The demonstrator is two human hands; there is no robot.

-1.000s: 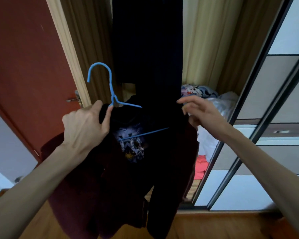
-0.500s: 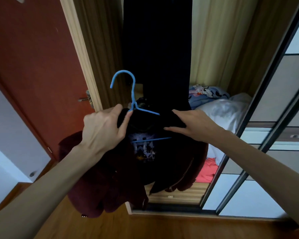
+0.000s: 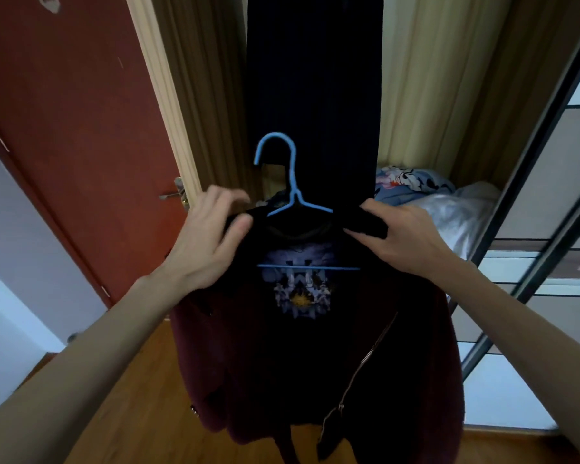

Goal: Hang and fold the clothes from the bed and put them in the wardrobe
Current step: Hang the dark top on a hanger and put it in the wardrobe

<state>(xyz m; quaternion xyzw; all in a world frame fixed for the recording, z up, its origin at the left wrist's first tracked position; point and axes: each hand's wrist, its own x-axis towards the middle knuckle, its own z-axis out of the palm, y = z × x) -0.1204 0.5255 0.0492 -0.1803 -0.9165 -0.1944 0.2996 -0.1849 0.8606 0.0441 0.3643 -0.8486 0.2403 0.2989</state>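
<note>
Before wardrobe (image 3: 449, 95): L hand (image 3: 205, 249) & R hand (image 3: 402, 239) grip clamped on shirt (image 3: 295, 329) shoulders; blue hanger (image 3: 292, 195) inside.

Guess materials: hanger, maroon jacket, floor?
Hanger: probably plastic or plastic-coated wire; thin, uniform matte blue rod. Maroon jacket: looks like fleece or plush; fuzzy, dull nap, with a metal-looking zipper. Floor: wood or laminate; orange-brown, faint sheen.

Red door (image 3: 81, 135), wooden floor (image 3: 141, 406)

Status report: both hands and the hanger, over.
Left hand and right hand grip black printed shirt on blue plastic hanger. Dark hanging garment directly behind.
</note>
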